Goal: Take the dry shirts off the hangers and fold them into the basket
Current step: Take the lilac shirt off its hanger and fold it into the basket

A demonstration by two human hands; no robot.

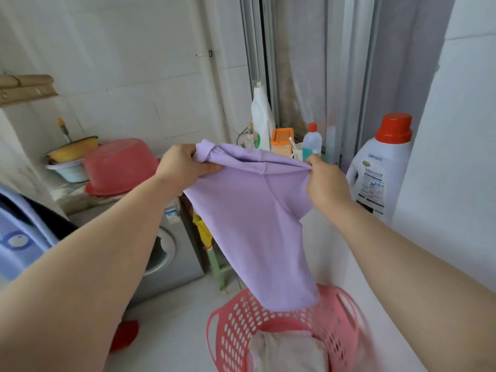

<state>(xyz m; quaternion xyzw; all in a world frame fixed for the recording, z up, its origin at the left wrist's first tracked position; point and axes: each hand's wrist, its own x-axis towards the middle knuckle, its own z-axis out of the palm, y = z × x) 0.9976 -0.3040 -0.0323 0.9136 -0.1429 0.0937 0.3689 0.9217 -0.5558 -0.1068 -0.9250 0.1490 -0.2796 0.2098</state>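
A lilac shirt (252,221) hangs in the air in front of me, folded lengthwise, its lower end dangling just above the pink perforated basket (230,326) on the floor. My left hand (185,167) is shut on the shirt's upper left corner. My right hand (324,181) grips the upper right corner. A white folded garment (287,350) lies inside the basket. No hanger is in view.
A grey washing machine (171,253) stands at left with a red basin (120,165) and bowls on top. A white detergent jug (381,173) with a red cap sits on the ledge at right. Bottles and a cup (298,150) stand behind the shirt.
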